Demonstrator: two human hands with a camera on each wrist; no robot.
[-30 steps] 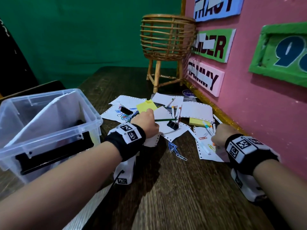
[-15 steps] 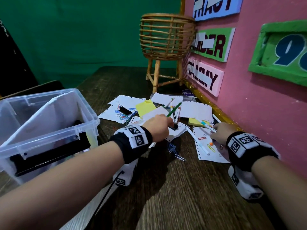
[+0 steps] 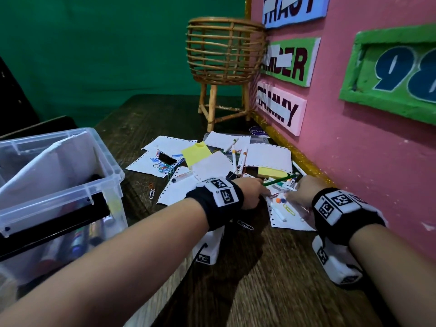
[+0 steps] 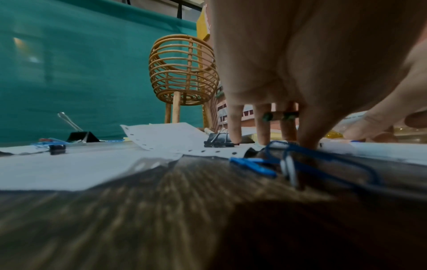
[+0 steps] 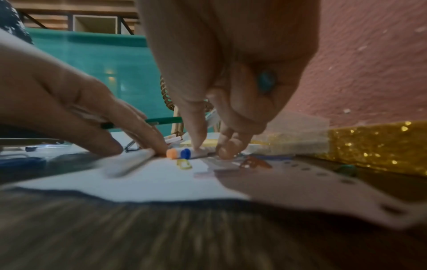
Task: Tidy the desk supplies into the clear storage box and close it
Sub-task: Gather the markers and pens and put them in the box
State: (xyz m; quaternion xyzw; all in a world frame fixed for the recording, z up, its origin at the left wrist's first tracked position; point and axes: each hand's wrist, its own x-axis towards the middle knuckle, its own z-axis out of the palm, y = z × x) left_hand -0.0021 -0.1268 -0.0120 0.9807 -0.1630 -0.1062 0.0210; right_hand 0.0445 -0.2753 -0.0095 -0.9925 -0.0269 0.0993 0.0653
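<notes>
My left hand (image 3: 251, 191) grips the green pencil (image 3: 279, 180), which lay over the middle papers a second ago and now points toward the pink wall (image 3: 354, 149) — both hands have come together at the desk's right edge. My right hand (image 3: 303, 192) presses its fingertips (image 5: 198, 144) onto small markers (image 3: 286, 184) on a sheet of paper (image 3: 292, 223); I cannot tell whether it grasps one. The clear box (image 3: 77, 192) stands open at the left edge, pens inside. The desk (image 3: 259, 279) is dark wood — a green curtain (image 3: 94, 55) and a wicker stand (image 3: 224, 50) lie beyond. Both wrists hang low, fingers pointing down.
</notes>
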